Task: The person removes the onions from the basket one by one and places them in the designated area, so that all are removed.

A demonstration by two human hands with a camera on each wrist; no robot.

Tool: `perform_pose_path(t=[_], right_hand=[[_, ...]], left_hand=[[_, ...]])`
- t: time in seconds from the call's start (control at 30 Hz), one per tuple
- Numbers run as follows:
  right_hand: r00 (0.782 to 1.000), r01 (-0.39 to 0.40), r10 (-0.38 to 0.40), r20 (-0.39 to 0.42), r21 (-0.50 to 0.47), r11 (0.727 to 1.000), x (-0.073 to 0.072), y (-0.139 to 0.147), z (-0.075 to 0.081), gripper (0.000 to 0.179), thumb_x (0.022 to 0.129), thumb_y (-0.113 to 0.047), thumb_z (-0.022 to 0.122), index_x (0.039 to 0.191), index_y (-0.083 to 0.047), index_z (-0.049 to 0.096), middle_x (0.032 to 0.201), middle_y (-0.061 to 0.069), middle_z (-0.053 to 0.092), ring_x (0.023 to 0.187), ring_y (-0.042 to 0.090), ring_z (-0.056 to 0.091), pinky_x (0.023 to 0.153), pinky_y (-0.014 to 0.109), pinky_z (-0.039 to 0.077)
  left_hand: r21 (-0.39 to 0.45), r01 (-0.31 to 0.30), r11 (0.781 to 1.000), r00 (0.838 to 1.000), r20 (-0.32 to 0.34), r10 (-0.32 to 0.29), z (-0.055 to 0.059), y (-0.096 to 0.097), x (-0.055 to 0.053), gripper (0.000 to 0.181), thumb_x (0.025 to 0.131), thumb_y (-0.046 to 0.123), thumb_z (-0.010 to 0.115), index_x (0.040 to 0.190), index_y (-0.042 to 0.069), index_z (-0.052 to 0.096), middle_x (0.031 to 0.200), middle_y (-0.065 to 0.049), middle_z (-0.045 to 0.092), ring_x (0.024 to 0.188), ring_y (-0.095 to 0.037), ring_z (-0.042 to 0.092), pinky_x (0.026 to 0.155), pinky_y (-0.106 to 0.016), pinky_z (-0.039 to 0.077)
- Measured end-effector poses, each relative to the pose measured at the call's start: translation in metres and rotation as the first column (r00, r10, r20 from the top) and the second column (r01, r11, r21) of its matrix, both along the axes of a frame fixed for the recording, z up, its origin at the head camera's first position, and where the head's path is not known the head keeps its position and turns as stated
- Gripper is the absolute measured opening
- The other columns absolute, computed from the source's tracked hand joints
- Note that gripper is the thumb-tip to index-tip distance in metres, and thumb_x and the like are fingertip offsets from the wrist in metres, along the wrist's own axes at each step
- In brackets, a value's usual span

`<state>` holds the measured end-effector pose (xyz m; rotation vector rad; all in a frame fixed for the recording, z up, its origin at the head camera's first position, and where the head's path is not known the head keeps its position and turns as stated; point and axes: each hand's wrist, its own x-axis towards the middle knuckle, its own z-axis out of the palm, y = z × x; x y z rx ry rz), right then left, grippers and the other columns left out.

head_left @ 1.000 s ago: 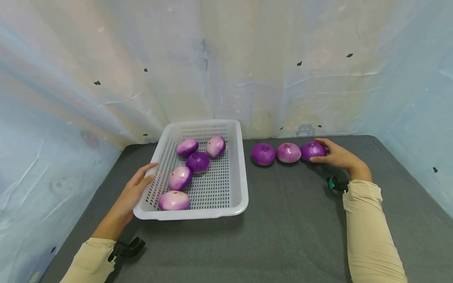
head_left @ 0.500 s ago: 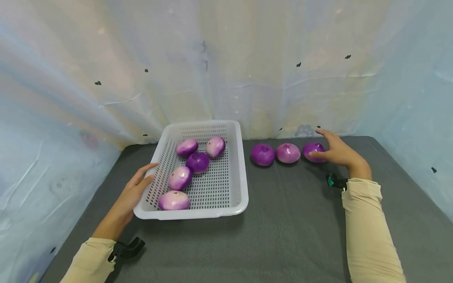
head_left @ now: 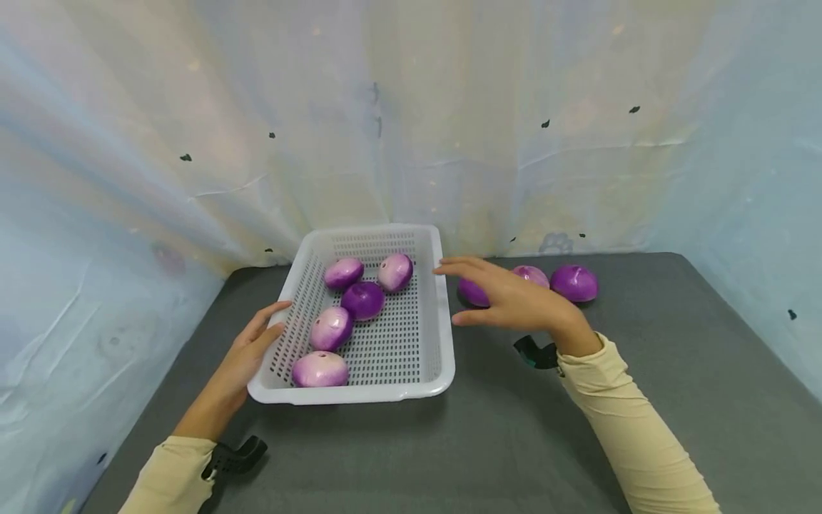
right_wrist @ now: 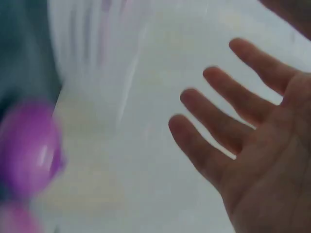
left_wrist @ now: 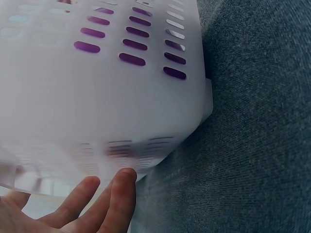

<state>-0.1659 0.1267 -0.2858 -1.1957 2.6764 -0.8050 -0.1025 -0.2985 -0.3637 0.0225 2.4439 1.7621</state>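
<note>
A white perforated plastic basket (head_left: 398, 391) stands left of centre, with several peeled red onions (head_left: 364, 300) inside. My left hand (head_left: 240, 364) touches the basket's left side, fingertips at the rim; the left wrist view shows its fairly straight fingers (left_wrist: 121, 194) against the outer wall. My right hand (head_left: 520, 300) hovers by the basket's right rim, fingers spread and nothing in it; its bare palm (right_wrist: 272, 160) shows in the right wrist view. Behind it lie a purple onion (head_left: 474, 293) and a paler onion (head_left: 531, 273), both partly hidden. Another purple onion (head_left: 574, 283) sits to their right.
Dark grey cloth covers the table (head_left: 514, 450). A pale patterned curtain (head_left: 411, 128) hangs right behind the table's back edge, with light blue sheeting (head_left: 764, 235) at the sides. Each wrist wears a black strap (head_left: 237, 457).
My right hand has let go of the rightmost onion, lifted off and swung left to the basket's right rim. The left hand stays at the basket's left side.
</note>
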Motion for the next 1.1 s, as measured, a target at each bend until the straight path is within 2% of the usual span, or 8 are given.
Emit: perform_pose_path(t=[0.2,0.4,0.53,0.67,0.77,0.83,0.93,1.1], right_hand=[[0.98,-0.198,0.198,0.002,0.078,0.977,0.026,-0.047,0.009,0.067,0.093,-0.042,0.068,0.151,-0.027,0.039,0.157,-0.008,0.036,0.146,0.013,0.033,0.117,0.041,0.035],[0.935,-0.344,0.353,-0.038,0.149,0.927,0.023,-0.091,0.026,0.06,0.093,-0.038,0.07,0.146,-0.021,0.048,0.148,-0.01,0.049,0.14,0.007,0.042,0.117,0.03,0.033],[0.919,-0.369,0.39,-0.054,0.231,0.9,0.004,-0.129,0.025,0.053,0.092,-0.033,0.072,0.14,-0.019,0.054,0.141,-0.007,0.057,0.131,0.008,0.052,0.113,0.026,0.038],[0.905,-0.35,0.409,-0.118,0.339,0.873,-0.015,-0.164,0.006,0.045,0.094,-0.031,0.069,0.136,-0.019,0.058,0.135,-0.005,0.062,0.124,0.011,0.058,0.109,0.026,0.042],[0.877,-0.345,0.45,-0.168,0.43,0.834,-0.017,-0.181,-0.007,0.04,0.097,-0.033,0.065,0.135,-0.022,0.059,0.134,-0.005,0.062,0.123,0.01,0.057,0.107,0.026,0.044],[0.86,-0.356,0.48,-0.176,0.466,0.81,-0.013,-0.187,-0.012,0.039,0.097,-0.035,0.064,0.134,-0.025,0.059,0.134,-0.007,0.061,0.121,0.008,0.057,0.105,0.025,0.046],[0.857,-0.385,0.491,-0.158,0.438,0.813,-0.01,-0.191,-0.014,0.04,0.097,-0.034,0.065,0.136,-0.026,0.058,0.135,-0.008,0.06,0.121,0.007,0.057,0.105,0.023,0.045],[0.879,-0.411,0.47,-0.074,0.378,0.829,-0.006,-0.195,-0.014,0.049,0.095,-0.033,0.068,0.141,-0.026,0.053,0.143,-0.011,0.052,0.131,0.006,0.049,0.111,0.021,0.038]], left_hand=[[-0.016,-0.013,1.0,1.0,-0.003,0.013,0.0,0.0,-0.001,0.052,0.107,0.042,0.039,0.155,0.028,0.026,0.157,-0.022,0.034,0.116,-0.017,0.059,0.085,-0.042,0.055],[-0.001,-0.014,1.0,1.0,0.02,0.014,-0.003,-0.001,0.001,0.053,0.107,0.044,0.038,0.156,0.03,0.024,0.158,-0.021,0.031,0.116,-0.018,0.059,0.083,-0.045,0.056],[0.031,-0.019,0.999,0.999,0.029,0.018,-0.007,-0.002,0.002,0.052,0.107,0.044,0.038,0.155,0.032,0.024,0.158,-0.02,0.03,0.111,-0.009,0.059,0.083,-0.043,0.056],[0.044,-0.01,0.999,1.0,0.018,0.01,-0.007,0.002,-0.001,0.053,0.107,0.044,0.038,0.156,0.03,0.024,0.158,-0.021,0.029,0.117,-0.018,0.057,0.084,-0.043,0.055],[0.059,-0.005,0.998,1.0,0.024,0.004,-0.007,0.005,-0.001,0.052,0.107,0.043,0.037,0.156,0.029,0.024,0.159,-0.022,0.028,0.118,-0.02,0.057,0.084,-0.043,0.056],[0.066,0.003,0.998,1.0,0.028,-0.004,-0.007,0.006,-0.001,0.052,0.107,0.043,0.037,0.156,0.029,0.024,0.159,-0.021,0.028,0.114,-0.013,0.059,0.083,-0.041,0.056],[0.056,0.013,0.998,1.0,0.022,-0.014,-0.007,0.005,-0.002,0.052,0.107,0.043,0.037,0.156,0.031,0.024,0.159,-0.02,0.028,0.107,-0.004,0.06,0.082,-0.038,0.056],[0.046,0.017,0.999,1.0,0.001,-0.017,-0.005,0.0,-0.003,0.051,0.107,0.042,0.037,0.155,0.031,0.024,0.158,-0.021,0.029,0.103,0.001,0.06,0.079,-0.034,0.056]])
